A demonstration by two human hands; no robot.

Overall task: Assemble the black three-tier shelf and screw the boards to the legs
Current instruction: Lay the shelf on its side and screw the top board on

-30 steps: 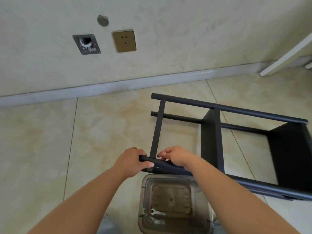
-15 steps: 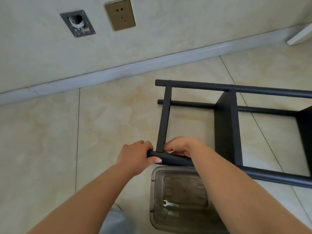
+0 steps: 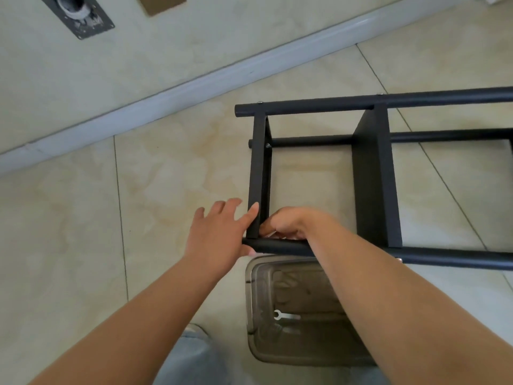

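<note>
Sideways on the tiled floor (image 3: 69,245) lies the black shelf (image 3: 374,176), its legs running level and its boards standing on edge. Just below its near leg (image 3: 280,247) sits a clear plastic bin (image 3: 251,315) with a small wrench (image 3: 286,315) inside. Left hand (image 3: 219,232) is released, fingers straight against the end board (image 3: 256,173). Right hand (image 3: 288,225) curls at the board-leg joint; its grip I cannot tell.

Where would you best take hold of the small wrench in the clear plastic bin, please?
Pinch the wrench by its straight shank, coming straight down through the clear plastic bin's open top. It lies flat on the bottom, open jaw leftward, so the shank offers two slim parallel edges; the right forearm overhangs the bin.
</note>
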